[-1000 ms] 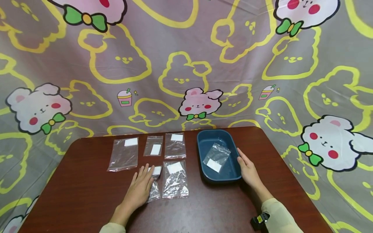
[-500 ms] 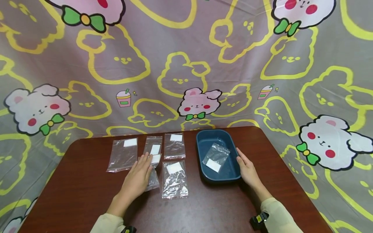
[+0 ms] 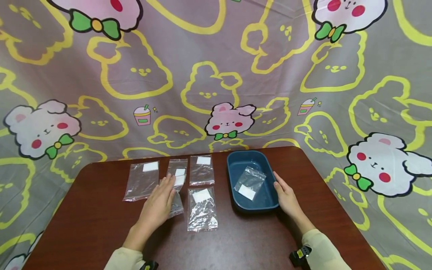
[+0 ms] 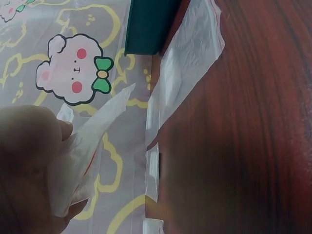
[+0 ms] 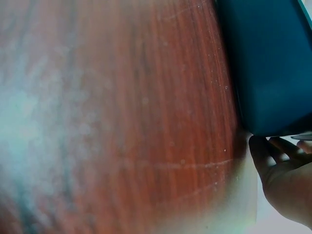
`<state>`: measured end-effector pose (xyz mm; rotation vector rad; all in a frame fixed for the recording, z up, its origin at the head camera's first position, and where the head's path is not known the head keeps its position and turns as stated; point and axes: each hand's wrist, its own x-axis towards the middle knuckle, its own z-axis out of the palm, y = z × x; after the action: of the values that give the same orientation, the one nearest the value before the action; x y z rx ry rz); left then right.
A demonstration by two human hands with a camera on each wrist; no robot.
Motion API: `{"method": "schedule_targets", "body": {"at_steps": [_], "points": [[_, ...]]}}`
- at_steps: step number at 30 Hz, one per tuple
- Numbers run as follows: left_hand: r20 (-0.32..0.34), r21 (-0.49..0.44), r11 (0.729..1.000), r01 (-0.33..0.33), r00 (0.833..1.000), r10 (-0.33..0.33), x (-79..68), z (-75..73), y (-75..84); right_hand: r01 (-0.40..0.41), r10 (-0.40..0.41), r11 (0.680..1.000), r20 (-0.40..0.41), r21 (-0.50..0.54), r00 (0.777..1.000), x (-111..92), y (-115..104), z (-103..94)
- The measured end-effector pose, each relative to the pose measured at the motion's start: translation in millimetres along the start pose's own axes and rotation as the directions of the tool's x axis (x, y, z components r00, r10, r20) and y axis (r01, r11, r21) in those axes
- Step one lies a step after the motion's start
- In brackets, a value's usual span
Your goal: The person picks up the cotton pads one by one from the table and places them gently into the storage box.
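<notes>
My left hand (image 3: pixel 158 198) pinches a clear zip bag (image 3: pixel 176 206) with a white label, lifted above the table; in the left wrist view the bag (image 4: pixel 92 151) hangs between thumb and fingers. Beyond that hand lies a small clear bag (image 3: pixel 177 163), partly covered by the held one. My right hand (image 3: pixel 287 195) rests against the right side of a blue plastic basin (image 3: pixel 237 200), its fingers lying along the outer wall. The right wrist view shows fingertips touching the basin's end. Inside the basin is one clear zip bag (image 3: pixel 251 180) with a white label.
Three more clear labelled bags lie on the brown table (image 3: pixel 101 221): a left one (image 3: pixel 140 183), a back one (image 3: pixel 202 172) and a front one (image 3: pixel 202 213). A patterned cloth (image 3: pixel 189 45) hangs behind the table and along its sides.
My left hand has moved slightly up and away from me with its bag, which now overlaps the small bag behind. The right hand and basin stay put.
</notes>
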<state>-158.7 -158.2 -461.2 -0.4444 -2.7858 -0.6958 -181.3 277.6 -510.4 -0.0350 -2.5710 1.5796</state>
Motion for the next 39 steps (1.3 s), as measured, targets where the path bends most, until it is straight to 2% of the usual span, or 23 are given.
{"method": "schedule_targets", "body": {"at_steps": [8,17,23,31,39], "points": [[0.007,-0.032,0.999,-0.015,1.000,0.015,3.5,6.7,6.1,0.008,-0.008,1.000,-0.002,0.001,1.000,-1,-1,0.1],[0.024,-0.064,0.997,-0.051,0.998,0.052,15.2,19.1,19.7,0.011,-0.011,1.000,-0.005,-0.019,1.000,-2,-1,1.0],[0.038,-0.114,0.991,-0.070,0.996,0.075,25.3,29.5,35.3,0.021,-0.021,1.000,-0.013,-0.017,1.000,-1,-3,0.6],[0.057,-0.169,0.978,-0.119,0.990,0.130,42.0,44.7,62.0,-0.011,0.011,1.000,-0.014,-0.018,1.000,-1,-2,0.0],[0.114,-0.197,0.973,-0.122,0.983,0.147,59.2,57.0,84.1,-0.023,0.023,1.000,-0.005,-0.006,1.000,-1,-1,1.2]]}}
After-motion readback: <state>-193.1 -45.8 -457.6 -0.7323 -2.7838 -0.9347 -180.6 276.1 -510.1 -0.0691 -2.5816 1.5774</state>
